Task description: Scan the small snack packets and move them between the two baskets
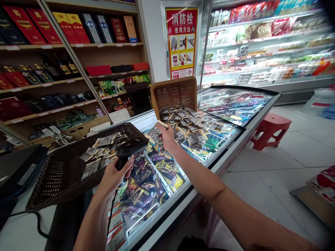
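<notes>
My left hand (113,176) is wrapped round the handle of a black barcode scanner (132,146), whose head points right and whose cable hangs down. My right hand (168,137) pinches a small flat packet (162,124) with a beige edge; its far side is partly hidden by the fingers. Behind that hand a tan wicker basket (174,91) lies tipped on its side, and a heap of similar small packets (187,122) spills from it onto the freezer's glass top. To the left, a dark brown wicker basket (60,183) holds several such packets (104,148).
Under the glass of the chest freezer (211,161) are bags of frozen goods (169,174). A red stool (272,130) stands on the floor at right. Shelves of boxes (104,45) rise at left, beside a red poster (181,42). A refrigerated display (261,52) stands behind.
</notes>
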Motion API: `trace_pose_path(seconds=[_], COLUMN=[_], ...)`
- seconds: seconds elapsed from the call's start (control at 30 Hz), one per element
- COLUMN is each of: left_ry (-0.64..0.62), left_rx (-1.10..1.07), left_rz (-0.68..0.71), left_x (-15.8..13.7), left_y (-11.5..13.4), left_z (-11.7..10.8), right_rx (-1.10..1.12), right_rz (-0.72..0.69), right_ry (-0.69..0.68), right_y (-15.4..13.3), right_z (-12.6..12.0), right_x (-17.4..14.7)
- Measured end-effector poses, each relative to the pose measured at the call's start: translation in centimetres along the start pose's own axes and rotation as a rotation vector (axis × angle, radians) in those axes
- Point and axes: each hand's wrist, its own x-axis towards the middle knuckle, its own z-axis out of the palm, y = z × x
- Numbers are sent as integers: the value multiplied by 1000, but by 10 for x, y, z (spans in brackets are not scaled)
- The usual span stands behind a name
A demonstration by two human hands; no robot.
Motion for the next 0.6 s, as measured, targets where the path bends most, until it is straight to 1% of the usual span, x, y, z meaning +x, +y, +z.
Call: trace_pose_path(seconds=[0.07, 0.17, 0.27, 0.47, 0.6], left_ry=[-9, -6, -12, -74, -84], left_rx=[-38, -53, -45, -28, -18], left_rz=[-19, -11, 0, -13, -5], left_x=[2, 5, 5, 5, 3], left_y=[-3, -6, -7, -8, -9], left_z=[-2, -3, -2, 4, 6], right_rx=[-13, -10, 3, -2, -15], right_rz=[2, -3, 6, 7, 1], right_ry=[0, -9, -35, -51, -69], right_y=[0, 1, 1, -2, -3], right_z=[-2, -3, -3, -2, -3], right_x=[1, 1, 0, -1, 0])
